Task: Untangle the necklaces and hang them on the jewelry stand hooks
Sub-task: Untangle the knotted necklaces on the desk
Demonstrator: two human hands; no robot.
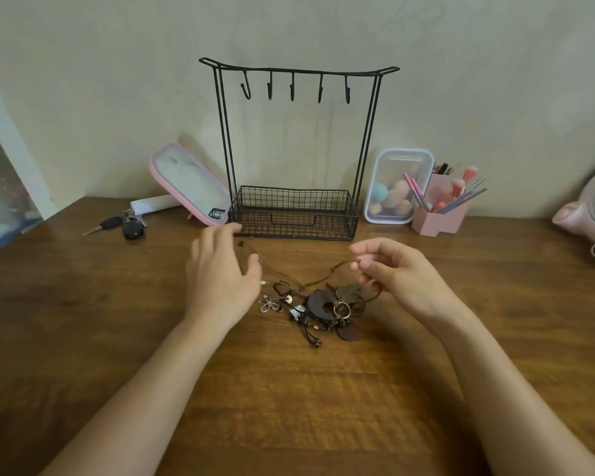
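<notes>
Five hooks (292, 86) on the stand (296, 139), all bare, so nothing is hung yet. Step in hand looks like untangling, early stage.

Necklaces (318, 305) lie in one knot on the table (289, 407), just in front of the stand's basket (293, 213), between both hands. Pendants mixed in: a metal flower (268, 303), a dark disc (318, 306), a ring with charms (342, 309).

Right hand (397, 274): thumb and forefinger pinched on a brown cord (327, 274) that runs down into the knot. Left hand (220, 273): fingers curled around a faint loop of cord; can't tell if it actually grips or just touches.

Next move, my guess: lift that one cord slowly, hold the pile down, and see which loops follow. Cords are thin and dark on dark wood, so crossings are hard to read. Pulling hard would likely tighten the knot.

Around: keys (124, 225) and a pink mirror (191, 185) to the left, a sponge box (397, 187) and brush holder (442, 207) to the right, a pink fan (591, 207) at the far right. None is near the knot. Path up to the hooks is open; only the basket front sits between pile and stand.
</notes>
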